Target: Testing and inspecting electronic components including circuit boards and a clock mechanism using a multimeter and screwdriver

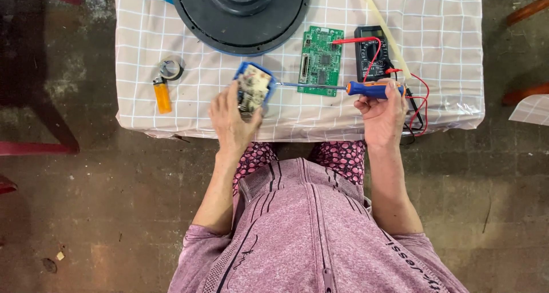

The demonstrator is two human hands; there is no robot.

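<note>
Fingers of my left hand (231, 118) curl shut around a small blue-cased circuit module (254, 87) | my right hand (382, 113) grips an orange-and-blue-handled screwdriver (366, 89), tip touching the module | beyond: green circuit board (321, 60), black multimeter (370, 52).

Left hand (231, 118) gripping small blue plastic casing with exposed beige circuit board (253, 88). Right hand (382, 111) holding orange-and-blue-handled screwdriver (366, 89), tip at casing. Beside: green printed circuit board (321, 60), black multimeter (370, 52), orange lighter (162, 94), on checked tablecloth (446, 47).
</note>
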